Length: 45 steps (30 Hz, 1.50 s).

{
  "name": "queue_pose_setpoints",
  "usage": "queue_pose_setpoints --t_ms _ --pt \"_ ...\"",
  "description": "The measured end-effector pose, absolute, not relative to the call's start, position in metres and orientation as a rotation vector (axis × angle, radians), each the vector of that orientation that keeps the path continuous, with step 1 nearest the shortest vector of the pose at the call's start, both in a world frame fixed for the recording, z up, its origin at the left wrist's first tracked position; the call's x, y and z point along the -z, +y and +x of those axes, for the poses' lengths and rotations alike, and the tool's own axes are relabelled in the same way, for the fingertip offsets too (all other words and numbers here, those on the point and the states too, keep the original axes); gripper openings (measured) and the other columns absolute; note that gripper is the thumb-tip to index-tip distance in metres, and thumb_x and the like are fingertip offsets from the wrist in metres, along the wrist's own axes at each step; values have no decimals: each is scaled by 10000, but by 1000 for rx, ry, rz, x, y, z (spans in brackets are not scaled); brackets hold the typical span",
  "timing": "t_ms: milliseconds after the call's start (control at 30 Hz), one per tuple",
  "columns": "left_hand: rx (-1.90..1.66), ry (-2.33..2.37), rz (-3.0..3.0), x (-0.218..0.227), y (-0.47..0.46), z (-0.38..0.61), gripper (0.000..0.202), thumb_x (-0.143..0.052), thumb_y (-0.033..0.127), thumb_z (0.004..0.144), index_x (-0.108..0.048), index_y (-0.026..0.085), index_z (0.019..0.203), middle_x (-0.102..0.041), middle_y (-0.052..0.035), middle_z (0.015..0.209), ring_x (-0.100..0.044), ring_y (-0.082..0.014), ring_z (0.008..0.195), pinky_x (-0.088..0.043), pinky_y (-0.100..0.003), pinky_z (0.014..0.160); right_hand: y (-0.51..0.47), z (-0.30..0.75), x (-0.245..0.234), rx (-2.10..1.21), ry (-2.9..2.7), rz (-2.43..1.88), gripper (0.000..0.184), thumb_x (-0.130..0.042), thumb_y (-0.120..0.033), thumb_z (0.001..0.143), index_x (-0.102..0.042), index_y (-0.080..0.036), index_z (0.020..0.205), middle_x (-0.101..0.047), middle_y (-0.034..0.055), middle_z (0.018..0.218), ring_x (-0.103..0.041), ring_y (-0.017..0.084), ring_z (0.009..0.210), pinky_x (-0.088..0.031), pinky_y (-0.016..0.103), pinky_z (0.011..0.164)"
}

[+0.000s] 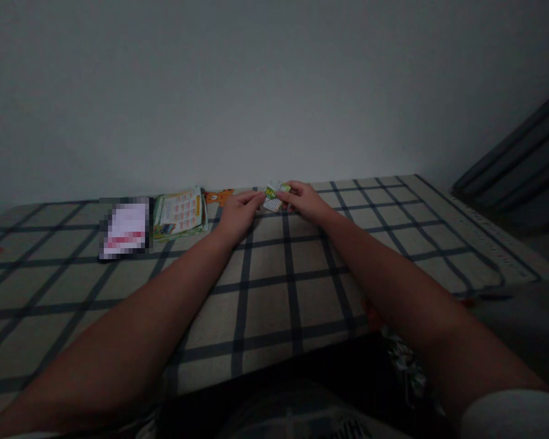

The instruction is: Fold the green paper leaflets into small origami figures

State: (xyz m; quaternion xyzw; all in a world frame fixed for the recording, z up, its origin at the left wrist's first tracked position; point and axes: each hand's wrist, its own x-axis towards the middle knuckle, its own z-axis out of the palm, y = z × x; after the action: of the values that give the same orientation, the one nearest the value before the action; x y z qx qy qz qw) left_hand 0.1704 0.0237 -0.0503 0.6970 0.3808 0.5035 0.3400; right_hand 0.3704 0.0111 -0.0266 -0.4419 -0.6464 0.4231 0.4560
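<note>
Bare forearms [132, 329] stretch over a beige, dark-checked counter [265, 311], the left-hand grip [240, 210] and right-hand grip [304, 200] both pinched on a small green-and-white printed piece [270, 203] between them. Left of the grip lie green-and-white printed sheets [180, 210]; farther left, a blurred pale, dark-edged rectangle [127, 224].

A small printed piece [273, 202], too tiny to be read, is partly covered by the left hand [239, 212] and right hand [309, 202]. A pale item [127, 227] is blurred into coarse blocks. The table [268, 311] is cut off at left, the dark fabric [521, 146] at right.
</note>
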Motion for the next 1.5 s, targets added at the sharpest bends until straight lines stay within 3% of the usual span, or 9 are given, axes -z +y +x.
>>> queue_pose_setpoints --t_ms 233,500,733,1033,1233,1500 --pt "-1242 999 1796 50 22 172 291 -683 445 828 -804 181 805 -692 -10 714 -586 -166 708 -456 -281 708 13 371 29 -991 -1514 -1074 212 -738 -334 829 -594 -184 785 -595 -31 682 -535 103 611 -438 226 568" --pt "-1086 1012 1852 49 18 171 279 -709 421 787 -809 161 781 -754 -74 754 -618 -193 715 -460 -267 608 10 367 26 -1063 -1424 -1073 158 -737 -211 798 -588 -175 762 -624 -17 727 -556 113 664 -449 244 627" --pt "-1068 1045 1824 47 15 172 416 -632 517 846 -679 170 622 -547 -5 526 -423 -117 487 -298 -247 464 13 371 26 -1164 -1475 -1079 235 -742 -203 861 -549 -187 728 -626 -4 711 -579 128 640 -458 259 617" --pt "-1104 1053 1978 43 13 172 369 -605 499 856 -701 184 687 -586 -7 599 -478 -144 575 -328 -253 517 21 375 35 -1148 -1528 -1043 232 -776 -281 830 -585 -181 745 -595 -22 694 -533 111 617 -428 248 613" --pt "-1240 1081 1969 43 14 171 323 -611 429 855 -742 173 707 -626 -5 621 -526 -151 609 -390 -266 592 13 369 29 -1154 -1524 -1021 307 -734 -437 864 -607 -179 759 -581 -20 694 -522 112 618 -443 244 590" --pt "-1210 1054 1997 41 11 171 366 -602 437 887 -690 171 651 -580 9 583 -497 -137 576 -369 -266 580 19 372 36 -1162 -1553 -1038 239 -737 -308 847 -586 -178 717 -580 -16 683 -547 110 653 -476 232 618"
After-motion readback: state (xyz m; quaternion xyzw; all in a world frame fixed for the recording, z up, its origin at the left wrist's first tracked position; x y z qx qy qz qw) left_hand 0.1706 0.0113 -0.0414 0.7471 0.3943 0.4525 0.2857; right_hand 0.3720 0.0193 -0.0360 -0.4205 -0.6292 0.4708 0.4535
